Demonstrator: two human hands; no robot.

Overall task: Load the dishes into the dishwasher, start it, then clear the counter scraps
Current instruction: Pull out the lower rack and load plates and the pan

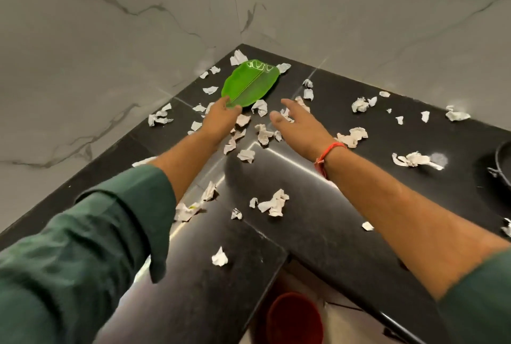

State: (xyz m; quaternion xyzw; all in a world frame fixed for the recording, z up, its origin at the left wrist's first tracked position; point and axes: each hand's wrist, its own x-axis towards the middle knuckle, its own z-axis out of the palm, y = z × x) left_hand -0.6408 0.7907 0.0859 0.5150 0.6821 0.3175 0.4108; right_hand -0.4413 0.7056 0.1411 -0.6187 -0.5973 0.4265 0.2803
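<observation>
Holding: your left hand (221, 116) grasps the near tip of the green leaf-shaped plate (250, 84), fingers curled round its edge.
Plate: it lies on the black counter (326, 227), far back in the corner where the two marble walls (110, 39) meet.
Right grip: your right hand (297, 123) is released, fingers loosely spread, hovering just right of the plate and over the scraps; whether it touches any of them you cannot tell from this angle.
Paper scraps (272, 202): crumpled white bits are scattered across the counter, thickest between and under your two hands, with more trailing toward the right edge and a few near the front corner.
Wrist: a red thread band (330, 151) circles your right wrist.
Sleeves: dark green sleeves (91, 238) are pushed up on both forearms.
Right edge: a dark round pan (502, 166), only partly in view, sits on the counter.
Below: a red bucket (294, 318) stands on the floor under the counter's front corner.
</observation>
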